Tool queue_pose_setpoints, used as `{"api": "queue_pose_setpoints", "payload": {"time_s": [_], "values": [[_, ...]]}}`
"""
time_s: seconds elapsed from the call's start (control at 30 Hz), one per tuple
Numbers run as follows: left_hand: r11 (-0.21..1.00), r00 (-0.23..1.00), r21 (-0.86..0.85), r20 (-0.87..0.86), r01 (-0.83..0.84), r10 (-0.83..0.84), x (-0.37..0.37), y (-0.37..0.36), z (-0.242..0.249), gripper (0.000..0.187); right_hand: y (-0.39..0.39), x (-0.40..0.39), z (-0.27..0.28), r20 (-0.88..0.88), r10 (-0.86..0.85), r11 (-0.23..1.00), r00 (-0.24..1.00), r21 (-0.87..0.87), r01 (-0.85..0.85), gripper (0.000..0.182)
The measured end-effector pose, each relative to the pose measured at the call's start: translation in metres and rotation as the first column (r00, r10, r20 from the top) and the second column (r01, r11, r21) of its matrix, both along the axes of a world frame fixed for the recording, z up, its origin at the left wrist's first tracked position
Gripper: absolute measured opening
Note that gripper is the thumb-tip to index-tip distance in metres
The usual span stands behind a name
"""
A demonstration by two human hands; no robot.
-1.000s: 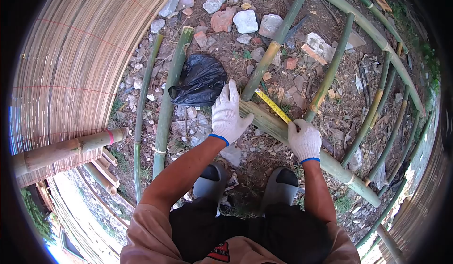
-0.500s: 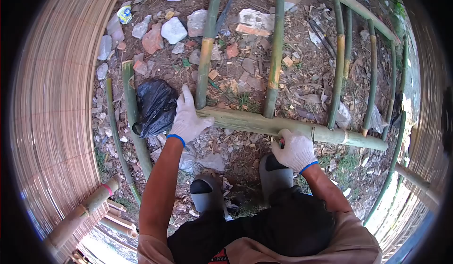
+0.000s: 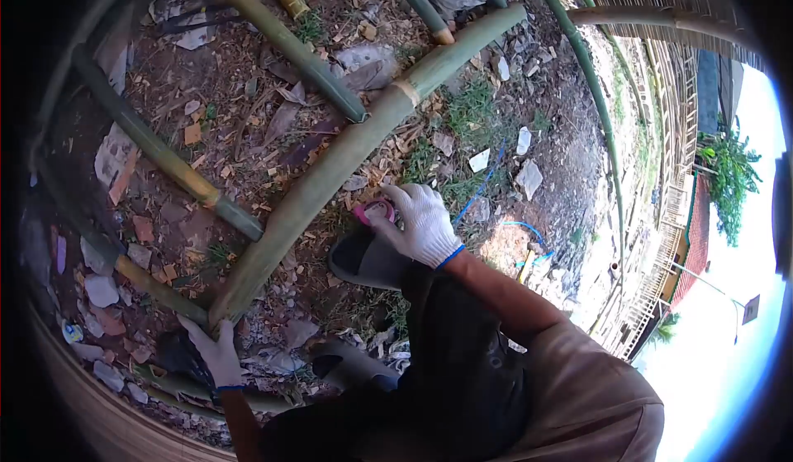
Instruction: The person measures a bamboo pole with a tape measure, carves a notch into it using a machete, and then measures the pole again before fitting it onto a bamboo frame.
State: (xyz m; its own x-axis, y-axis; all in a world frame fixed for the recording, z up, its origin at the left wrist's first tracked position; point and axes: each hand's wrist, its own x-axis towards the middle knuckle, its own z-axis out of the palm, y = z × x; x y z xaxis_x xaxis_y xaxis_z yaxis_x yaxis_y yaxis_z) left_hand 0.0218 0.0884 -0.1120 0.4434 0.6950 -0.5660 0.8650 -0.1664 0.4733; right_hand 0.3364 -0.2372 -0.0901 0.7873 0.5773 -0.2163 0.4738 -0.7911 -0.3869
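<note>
the left hand [image 3: 216,351] is lying open, pressing on the end of the big bamboo pole [image 3: 330,173] on the ground. the right hand [image 3: 423,224] is gripping a pink tape measure [image 3: 373,211] just beside the pole.

White gloves [image 3: 423,226], blue cuffs; green bamboo pole [image 3: 330,173]; pink tape measure [image 3: 372,211].

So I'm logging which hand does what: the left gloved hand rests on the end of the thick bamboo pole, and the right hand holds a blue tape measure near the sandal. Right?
Not quite: the tape measure in the right hand is pink-red, not blue, as the head view shows. The rest holds: the left hand rests on the end of the thick bamboo pole, and the right hand is near the sandal.
</note>
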Motion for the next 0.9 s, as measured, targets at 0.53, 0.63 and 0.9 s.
{"api": "queue_pose_setpoints", "payload": {"time_s": [0.53, 0.63, 0.9], "values": [[1.0, 1.0, 0.003, 0.021, 0.017, -0.017, -0.012, 0.012, -0.021, 0.105, -0.244, -0.197, 0.062, 0.409, -0.765, 0.43, 0.497, -0.248, 0.868, 0.049], [0.999, 0.991, -0.05, 0.137, 0.002, 0.005, -0.011, 0.012, -0.022, 0.105, -0.219, -0.197, 0.058, 0.334, -0.736, 0.45, 0.588, -0.408, 0.794, 0.047], [0.992, 1.0, 0.125, 0.0, -0.006, 0.006, -0.003, -0.001, -0.012, 0.114, -0.134, -0.105, -0.001, 0.263, -0.553, 0.765, 0.79, -0.213, 0.607, 0.045]]}}
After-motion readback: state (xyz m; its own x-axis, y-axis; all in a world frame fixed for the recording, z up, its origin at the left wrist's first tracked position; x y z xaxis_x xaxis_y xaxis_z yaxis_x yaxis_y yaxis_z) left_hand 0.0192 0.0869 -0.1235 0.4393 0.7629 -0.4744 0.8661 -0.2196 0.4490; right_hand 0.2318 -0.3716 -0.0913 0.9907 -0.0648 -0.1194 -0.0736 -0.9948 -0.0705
